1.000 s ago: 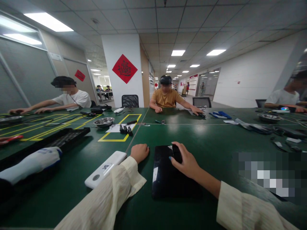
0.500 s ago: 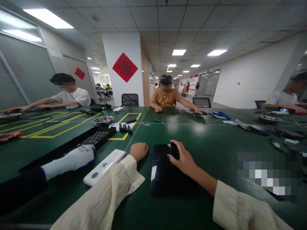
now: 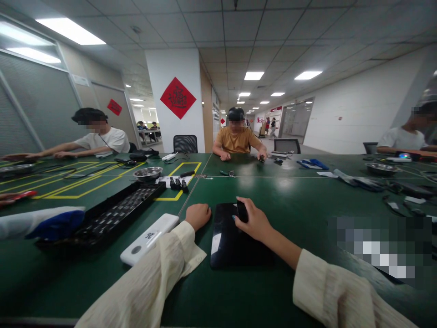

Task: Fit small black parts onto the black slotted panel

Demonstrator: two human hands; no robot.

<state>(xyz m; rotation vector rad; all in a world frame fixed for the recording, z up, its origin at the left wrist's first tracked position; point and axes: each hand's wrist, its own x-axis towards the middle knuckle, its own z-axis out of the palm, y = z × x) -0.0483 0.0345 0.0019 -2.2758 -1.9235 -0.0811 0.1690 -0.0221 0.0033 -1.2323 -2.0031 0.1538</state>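
Thumb and fingers of the right hand bend around a small black object, partly closed with it between them, right of the frame's centre and below its middle. It is over the upper part of a glossy black slab, which lies on the green table in the lower middle; whether the two touch is hidden. The left hand rests on the table just left of the slab, fingers curled under, and whether they enclose anything I cannot tell. Below and left of it lies a white device, partly behind the cream sleeve. At middle left a black tray slants across the table, a co-worker's gloved hand at its lower end. Beyond the tray's upper end stand a metal bowl and small black parts.
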